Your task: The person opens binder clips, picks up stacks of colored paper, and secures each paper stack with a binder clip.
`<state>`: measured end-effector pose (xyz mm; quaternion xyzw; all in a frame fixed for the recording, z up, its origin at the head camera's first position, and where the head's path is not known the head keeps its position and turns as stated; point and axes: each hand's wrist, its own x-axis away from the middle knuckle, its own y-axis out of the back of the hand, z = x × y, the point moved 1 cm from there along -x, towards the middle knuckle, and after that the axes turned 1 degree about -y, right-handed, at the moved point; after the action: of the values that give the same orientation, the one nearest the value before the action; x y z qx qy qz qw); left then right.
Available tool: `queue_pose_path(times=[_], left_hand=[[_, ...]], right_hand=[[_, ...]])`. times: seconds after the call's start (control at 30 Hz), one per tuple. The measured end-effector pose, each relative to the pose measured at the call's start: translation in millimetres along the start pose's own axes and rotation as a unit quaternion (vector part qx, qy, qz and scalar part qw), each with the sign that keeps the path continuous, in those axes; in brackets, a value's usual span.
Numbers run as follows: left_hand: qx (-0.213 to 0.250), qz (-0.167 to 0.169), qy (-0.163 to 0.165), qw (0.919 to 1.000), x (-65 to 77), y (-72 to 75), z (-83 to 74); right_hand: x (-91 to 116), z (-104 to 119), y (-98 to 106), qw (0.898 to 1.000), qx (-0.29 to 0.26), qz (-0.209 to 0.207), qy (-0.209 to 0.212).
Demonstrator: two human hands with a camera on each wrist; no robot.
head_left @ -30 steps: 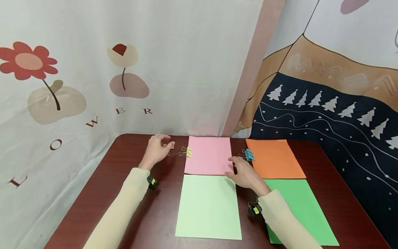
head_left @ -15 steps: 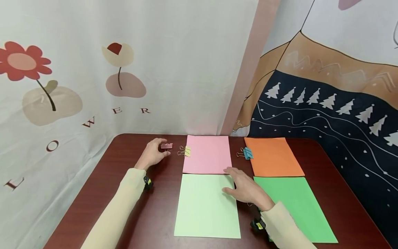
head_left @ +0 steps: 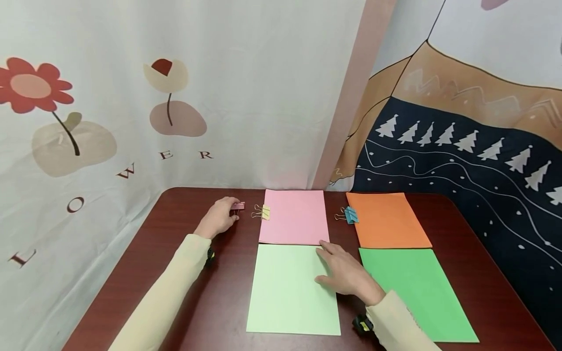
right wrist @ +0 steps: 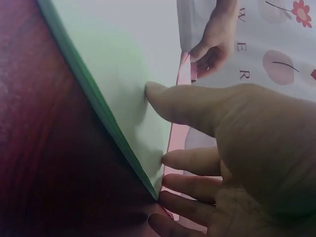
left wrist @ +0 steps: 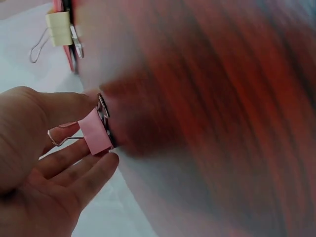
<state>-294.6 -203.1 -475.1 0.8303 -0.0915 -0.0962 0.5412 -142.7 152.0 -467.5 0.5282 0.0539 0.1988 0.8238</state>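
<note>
At the table's far left, my left hand (head_left: 218,217) has its thumb and fingers around a pink binder clip (left wrist: 96,133), touching it at both ends; its wire handles show in the left wrist view. Extended fingers of my right hand (head_left: 347,272) rest at the upper right corner of the light green paper stack (head_left: 291,297), near its border with the pink paper (head_left: 294,217). The right thumb lies over the light green sheet. A yellow binder clip (head_left: 265,212) grips the left edge of the pink paper.
To the right lies orange paper (head_left: 388,222) with a blue binder clip (head_left: 350,215) on its left edge. Bright green paper (head_left: 421,292) lies in front of it, partly behind the right forearm. A printed curtain (head_left: 246,97) hangs behind the dark red table (head_left: 145,253).
My left hand has shifted in toward the pink clip and closed its fingers around it. My right hand has slid from the pink paper's right edge toward me, onto the light green corner.
</note>
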Motion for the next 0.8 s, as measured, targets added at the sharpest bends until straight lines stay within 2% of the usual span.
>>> queue_pose_path(times=[0.17, 0.43, 0.6, 0.8], left_hand=[[-0.04, -0.008, -0.022, 0.9989, 1.8, 0.6, -3.8], [-0.092, -0.032, -0.071, 0.9927, -0.7, -4.3, -3.9], [-0.101, -0.042, -0.075, 0.9912, 0.4, -5.5, 0.5], [-0.103, -0.032, -0.069, 0.9918, 1.9, -5.2, 6.3]], right_hand=[[2, 4, -4, 1.0, 0.012, -0.013, -0.024], [4, 9, -9, 0.996, 0.041, -0.059, -0.048], [2, 8, -12, 0.995, 0.043, -0.067, -0.055], [3, 7, -12, 0.995, 0.044, -0.07, -0.055]])
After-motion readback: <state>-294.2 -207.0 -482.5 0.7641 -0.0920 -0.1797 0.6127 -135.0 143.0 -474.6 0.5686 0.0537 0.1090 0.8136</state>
